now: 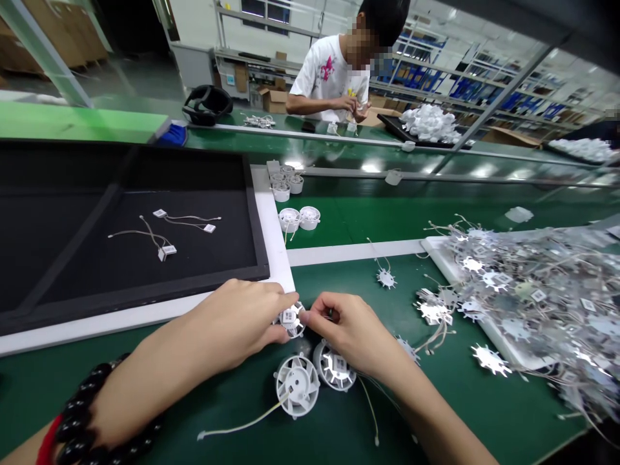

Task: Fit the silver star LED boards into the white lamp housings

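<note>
My left hand (pixel 252 316) is closed around the edge of a small round white fan housing (pixel 292 321), whose top carries a shiny silver plate with a square label. The right hand (pixel 346 323) pinches at the right side of that same housing, its thumb tip at the rim; its other fingers are curled. Just below my hands lies a white fan housing (pixel 297 385) with vanes showing and a thin cable running left. Against it rests another housing (pixel 336 366) with a silver spoked plate on top, partly under my right hand.
A heap of silver star-shaped plates with wires (pixel 537 290) covers a white board at right. Loose star plates (pixel 386 278) lie nearby. More fan housings (pixel 299 218) stand beyond. Left is a black tray (pixel 194 194) with small wired labelled pieces. Across the bench a person (pixel 334 77) works.
</note>
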Demonstrator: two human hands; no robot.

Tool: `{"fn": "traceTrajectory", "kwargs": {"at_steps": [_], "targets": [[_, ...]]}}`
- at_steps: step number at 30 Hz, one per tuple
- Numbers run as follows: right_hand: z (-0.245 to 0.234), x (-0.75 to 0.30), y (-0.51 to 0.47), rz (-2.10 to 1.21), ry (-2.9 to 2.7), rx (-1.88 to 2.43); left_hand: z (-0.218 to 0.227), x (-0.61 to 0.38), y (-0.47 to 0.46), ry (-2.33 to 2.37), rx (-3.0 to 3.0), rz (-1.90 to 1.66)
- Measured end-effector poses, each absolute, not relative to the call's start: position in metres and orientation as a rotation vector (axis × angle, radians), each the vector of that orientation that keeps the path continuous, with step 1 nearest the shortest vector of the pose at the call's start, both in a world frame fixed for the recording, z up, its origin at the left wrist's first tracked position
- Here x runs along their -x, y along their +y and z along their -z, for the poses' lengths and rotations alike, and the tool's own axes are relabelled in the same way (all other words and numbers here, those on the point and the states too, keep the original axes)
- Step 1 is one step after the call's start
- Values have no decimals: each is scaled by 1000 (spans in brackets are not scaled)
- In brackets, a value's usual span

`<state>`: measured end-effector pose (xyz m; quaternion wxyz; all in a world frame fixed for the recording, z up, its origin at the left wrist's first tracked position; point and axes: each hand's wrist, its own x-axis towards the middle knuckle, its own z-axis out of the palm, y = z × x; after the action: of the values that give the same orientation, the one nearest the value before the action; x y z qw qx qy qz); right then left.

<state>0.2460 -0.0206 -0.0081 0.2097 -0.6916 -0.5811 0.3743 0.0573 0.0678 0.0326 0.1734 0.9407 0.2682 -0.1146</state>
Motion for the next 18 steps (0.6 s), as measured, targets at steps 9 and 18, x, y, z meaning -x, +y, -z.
{"fn": "traceTrajectory", "kwargs": {"at_steps": [9,18], "targets": [[6,-258,-23,-902,-1819,1845,-25,-55,67,724,-2744,233],[7,-256,-24,-854,-1862,1823,-32,-61,65,784,-2692,472]]}}
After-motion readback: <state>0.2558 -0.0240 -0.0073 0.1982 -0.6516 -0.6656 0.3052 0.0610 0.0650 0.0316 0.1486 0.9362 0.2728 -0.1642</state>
